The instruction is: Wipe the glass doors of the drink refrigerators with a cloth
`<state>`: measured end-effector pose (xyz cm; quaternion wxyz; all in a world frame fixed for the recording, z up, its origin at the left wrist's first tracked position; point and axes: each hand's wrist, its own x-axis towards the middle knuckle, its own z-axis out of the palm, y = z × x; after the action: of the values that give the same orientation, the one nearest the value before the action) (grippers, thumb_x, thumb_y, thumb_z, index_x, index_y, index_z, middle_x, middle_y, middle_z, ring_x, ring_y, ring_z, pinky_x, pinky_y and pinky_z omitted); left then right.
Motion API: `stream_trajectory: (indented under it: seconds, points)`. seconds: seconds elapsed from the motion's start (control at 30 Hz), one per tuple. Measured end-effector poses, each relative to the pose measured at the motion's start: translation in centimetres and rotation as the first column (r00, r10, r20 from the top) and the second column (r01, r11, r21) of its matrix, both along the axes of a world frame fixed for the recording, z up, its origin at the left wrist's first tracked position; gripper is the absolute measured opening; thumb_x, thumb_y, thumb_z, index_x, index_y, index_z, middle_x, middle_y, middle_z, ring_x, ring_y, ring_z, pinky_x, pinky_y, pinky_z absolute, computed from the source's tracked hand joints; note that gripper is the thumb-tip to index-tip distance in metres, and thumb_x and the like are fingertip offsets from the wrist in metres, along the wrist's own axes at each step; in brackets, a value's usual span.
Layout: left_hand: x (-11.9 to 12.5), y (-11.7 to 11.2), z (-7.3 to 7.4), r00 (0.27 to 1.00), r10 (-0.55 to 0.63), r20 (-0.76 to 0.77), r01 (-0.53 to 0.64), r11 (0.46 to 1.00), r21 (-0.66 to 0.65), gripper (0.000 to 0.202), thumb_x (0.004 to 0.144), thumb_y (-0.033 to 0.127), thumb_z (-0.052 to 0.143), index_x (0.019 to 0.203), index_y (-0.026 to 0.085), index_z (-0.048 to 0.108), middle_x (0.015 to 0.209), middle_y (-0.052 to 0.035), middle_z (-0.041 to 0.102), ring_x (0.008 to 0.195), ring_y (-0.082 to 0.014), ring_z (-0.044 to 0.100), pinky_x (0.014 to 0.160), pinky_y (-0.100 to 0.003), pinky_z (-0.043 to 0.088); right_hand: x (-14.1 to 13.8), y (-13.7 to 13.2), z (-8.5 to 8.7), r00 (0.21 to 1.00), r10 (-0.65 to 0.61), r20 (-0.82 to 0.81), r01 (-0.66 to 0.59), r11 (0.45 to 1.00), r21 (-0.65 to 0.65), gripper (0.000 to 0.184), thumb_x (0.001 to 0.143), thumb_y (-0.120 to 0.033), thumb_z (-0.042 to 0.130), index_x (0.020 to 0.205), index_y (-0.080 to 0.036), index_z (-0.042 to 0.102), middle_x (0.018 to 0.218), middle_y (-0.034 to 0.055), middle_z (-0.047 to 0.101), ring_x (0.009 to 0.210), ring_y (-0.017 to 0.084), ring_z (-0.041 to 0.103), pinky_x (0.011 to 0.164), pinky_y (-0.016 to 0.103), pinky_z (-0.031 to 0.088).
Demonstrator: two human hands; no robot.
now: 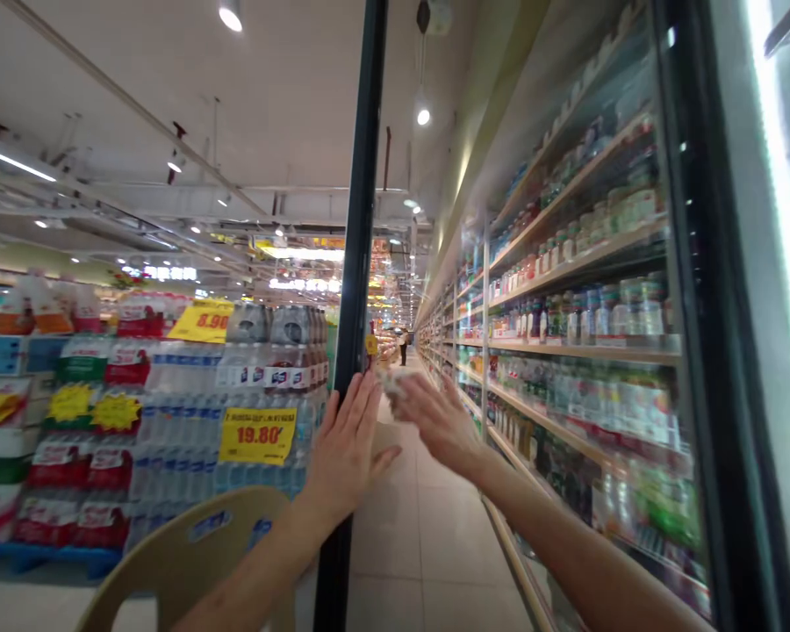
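Note:
My left hand (348, 443) lies flat with fingers stretched out against the black edge of an open glass cooler door (355, 290). My right hand (434, 421) reaches forward just right of that edge, its fingers closed round a small pale cloth or tissue (390, 383), blurred by motion. The door's glass (566, 290) stretches to the right and is fogged, with shelves of bottles and jars seen through it.
A tan plastic chair back (190, 553) stands low at the left. Stacked packs of bottled water (263, 395) with yellow price tags (258, 434) fill the left side. A tiled aisle (421, 527) runs ahead, with a person (403, 345) standing far down it. A bright cooler frame (777, 263) is at right.

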<state>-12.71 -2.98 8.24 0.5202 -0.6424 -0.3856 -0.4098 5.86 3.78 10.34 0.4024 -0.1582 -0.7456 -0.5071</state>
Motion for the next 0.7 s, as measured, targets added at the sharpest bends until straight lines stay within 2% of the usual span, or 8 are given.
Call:
stream_trajectory:
  seconds: [0.07, 0.13, 0.3, 0.37, 0.47, 0.53, 0.63, 0.7]
  points:
    - [-0.9, 0.0, 0.7, 0.999, 0.028, 0.015, -0.028, 1.0, -0.01, 0.077, 0.086, 0.042, 0.048, 0.145, 0.009, 0.01, 0.145, -0.0177, 0.034, 0.138, -0.0255, 0.021, 0.11, -0.044, 0.022, -0.7, 0.2, 2.6, 0.969, -0.018, -0.245, 0.01, 0.999, -0.035, 0.05, 0.083, -0.008, 0.038, 0.132, -0.02, 0.043, 0.145, 0.0073, 0.038, 0.141, 0.018, 0.015, 0.114, 0.049, 0.01]
    - [-1.7, 0.1, 1.2, 0.998, 0.05, 0.048, -0.05, 0.999, -0.008, 0.076, 0.087, 0.043, 0.046, 0.145, 0.009, 0.01, 0.146, -0.0184, 0.031, 0.139, -0.0262, 0.02, 0.11, -0.045, 0.022, -1.6, 0.3, 4.5, 0.94, -0.015, -0.34, -0.002, 0.999, -0.048, 0.05, 0.083, -0.007, 0.038, 0.131, -0.019, 0.043, 0.145, 0.0094, 0.037, 0.141, 0.02, 0.016, 0.113, 0.05, 0.013]
    - [-3.2, 0.4, 2.6, 0.992, 0.058, 0.115, -0.06, 0.998, 0.02, 0.066, 0.091, 0.042, 0.038, 0.144, 0.01, 0.013, 0.146, -0.0188, 0.031, 0.139, -0.0256, 0.02, 0.11, -0.046, 0.022, -3.0, -0.1, 6.0, 0.984, 0.038, 0.174, -0.044, 0.998, 0.035, 0.041, 0.085, -0.011, 0.041, 0.123, -0.023, 0.052, 0.14, 0.004, 0.045, 0.137, 0.019, 0.026, 0.114, 0.047, 0.013]
    - [-3.3, 0.6, 3.4, 0.992, 0.052, 0.114, -0.056, 0.998, 0.029, 0.064, 0.092, 0.041, 0.036, 0.144, 0.01, 0.014, 0.146, -0.0182, 0.03, 0.139, -0.0253, 0.019, 0.11, -0.046, 0.022, -3.1, -0.1, 7.6, 0.997, 0.001, 0.072, -0.001, 1.0, 0.001, 0.042, 0.085, -0.011, 0.041, 0.125, -0.023, 0.05, 0.141, 0.0046, 0.043, 0.136, 0.02, 0.029, 0.113, 0.05, 0.015]
    - [-2.7, 0.8, 4.9, 0.995, 0.034, 0.091, -0.039, 0.998, 0.059, 0.062, 0.092, 0.039, 0.033, 0.144, 0.011, 0.015, 0.147, -0.0172, 0.03, 0.139, -0.0247, 0.019, 0.11, -0.045, 0.021, -3.1, 0.0, 10.2, 0.954, -0.076, -0.291, 0.052, 0.994, -0.091, 0.044, 0.085, -0.01, 0.041, 0.127, -0.02, 0.05, 0.144, 0.0092, 0.038, 0.136, 0.025, 0.029, 0.109, 0.055, 0.02]
    - [-2.0, 1.0, 6.1, 0.997, 0.019, 0.076, -0.026, 0.996, 0.089, 0.06, 0.093, 0.039, 0.032, 0.143, 0.011, 0.016, 0.146, -0.0168, 0.031, 0.139, -0.0244, 0.02, 0.11, -0.045, 0.021, -3.0, 0.1, 10.8, 0.965, -0.07, -0.253, 0.052, 0.996, -0.076, 0.044, 0.085, -0.011, 0.041, 0.127, -0.02, 0.049, 0.145, 0.0085, 0.038, 0.136, 0.025, 0.028, 0.109, 0.053, 0.023]
    - [-0.6, 1.3, 7.9, 0.999, 0.006, 0.049, -0.012, 0.993, 0.117, 0.06, 0.093, 0.038, 0.032, 0.143, 0.009, 0.018, 0.146, -0.0163, 0.032, 0.139, -0.0242, 0.019, 0.111, -0.044, 0.02, -2.2, 0.7, 10.9, 0.999, -0.033, 0.01, 0.033, 0.999, -0.01, 0.046, 0.085, -0.011, 0.04, 0.129, -0.025, 0.047, 0.143, 0.0036, 0.041, 0.136, 0.019, 0.028, 0.111, 0.048, 0.022]
    - [0.5, 1.5, 9.1, 0.999, -0.001, 0.033, -0.003, 0.994, 0.11, 0.058, 0.093, 0.035, 0.032, 0.143, 0.009, 0.018, 0.147, -0.0153, 0.031, 0.139, -0.0232, 0.018, 0.111, -0.043, 0.02, -1.0, 1.2, 11.7, 0.992, -0.033, -0.122, 0.03, 0.999, -0.025, 0.048, 0.084, -0.009, 0.039, 0.129, -0.025, 0.047, 0.143, 0.0041, 0.041, 0.136, 0.02, 0.028, 0.112, 0.049, 0.02]
